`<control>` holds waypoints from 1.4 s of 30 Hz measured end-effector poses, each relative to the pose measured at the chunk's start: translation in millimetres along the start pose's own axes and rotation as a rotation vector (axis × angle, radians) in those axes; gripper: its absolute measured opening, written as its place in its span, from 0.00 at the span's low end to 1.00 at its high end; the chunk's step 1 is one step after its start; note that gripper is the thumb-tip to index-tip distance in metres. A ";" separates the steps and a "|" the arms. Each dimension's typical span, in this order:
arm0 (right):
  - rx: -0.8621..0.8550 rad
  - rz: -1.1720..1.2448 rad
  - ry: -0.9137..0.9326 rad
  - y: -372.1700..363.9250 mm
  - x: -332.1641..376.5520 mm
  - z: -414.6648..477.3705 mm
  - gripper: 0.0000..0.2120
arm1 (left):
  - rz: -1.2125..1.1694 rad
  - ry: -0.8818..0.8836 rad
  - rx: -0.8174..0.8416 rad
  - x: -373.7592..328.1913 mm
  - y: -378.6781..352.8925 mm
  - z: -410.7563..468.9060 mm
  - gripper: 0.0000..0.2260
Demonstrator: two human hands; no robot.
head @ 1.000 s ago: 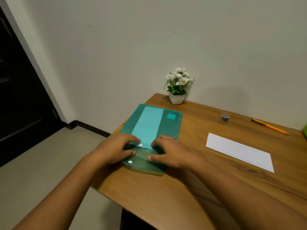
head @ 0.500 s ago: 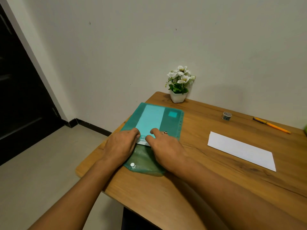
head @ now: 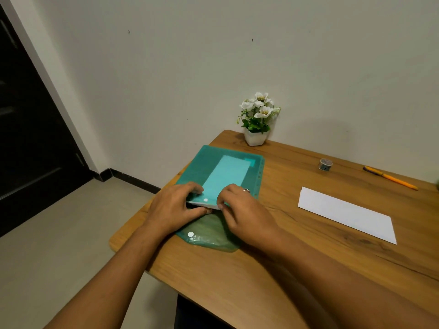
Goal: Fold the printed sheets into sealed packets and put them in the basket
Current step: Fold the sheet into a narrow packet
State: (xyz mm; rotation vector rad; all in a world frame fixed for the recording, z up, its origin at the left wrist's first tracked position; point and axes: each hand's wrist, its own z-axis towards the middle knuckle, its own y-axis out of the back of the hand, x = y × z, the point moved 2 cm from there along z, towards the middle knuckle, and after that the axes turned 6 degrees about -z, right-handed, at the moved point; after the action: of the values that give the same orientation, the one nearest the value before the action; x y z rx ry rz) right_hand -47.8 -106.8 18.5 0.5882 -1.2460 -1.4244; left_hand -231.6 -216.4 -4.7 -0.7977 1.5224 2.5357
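A green translucent snap folder (head: pixel 204 167) lies on the left part of the wooden table (head: pixel 297 262), its flap (head: pixel 211 236) open toward me. A folded white sheet (head: pixel 225 178) shows through the folder as a pale strip, and its near white edge pokes out at the mouth. My left hand (head: pixel 173 210) pinches that edge and the folder mouth from the left. My right hand (head: pixel 247 212), wearing a ring, pinches the same edge from the right. A second folded white sheet (head: pixel 344 214) lies flat to the right. No basket is in view.
A small white pot of white flowers (head: pixel 257 119) stands at the table's back corner by the wall. A small tape roll (head: pixel 325 164) and an orange pencil (head: pixel 389 178) lie at the back right. The table's left edge drops to the floor; a dark door (head: pixel 28 129) is at left.
Both hands moved from pressing flat on the folder's flap to its mouth, where they now pinch the white sheet's edge. The flap now lies uncovered toward me.
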 end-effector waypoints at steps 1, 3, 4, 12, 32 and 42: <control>-0.034 0.089 -0.032 3.3 -0.8 -3.3 0.04 | 0.001 0.001 0.000 -0.1 0.4 0.7 0.22; -0.104 0.235 -0.091 9.7 -0.3 -7.9 0.03 | -0.032 0.000 0.013 -0.3 0.6 1.7 0.18; -0.125 0.285 -0.118 12.0 0.0 -9.6 0.03 | -0.049 -0.004 0.019 -0.7 0.8 2.0 0.16; 0.093 0.144 -0.171 8.1 -2.8 -11.7 0.02 | -0.010 -0.021 0.019 -3.1 2.8 1.2 0.13; -0.455 0.670 0.022 158.0 10.2 7.8 0.02 | -0.001 0.102 0.310 -1.6 19.2 21.2 0.30; -0.569 0.670 -0.193 140.1 -28.7 -8.6 0.05 | -0.117 0.177 0.495 -4.2 31.4 36.7 0.18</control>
State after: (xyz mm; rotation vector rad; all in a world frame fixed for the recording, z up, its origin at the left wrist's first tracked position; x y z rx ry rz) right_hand 23.3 -61.9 134.4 -0.3412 -0.9766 -1.1813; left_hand -252.6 -200.4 36.1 -1.0081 1.9719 1.9181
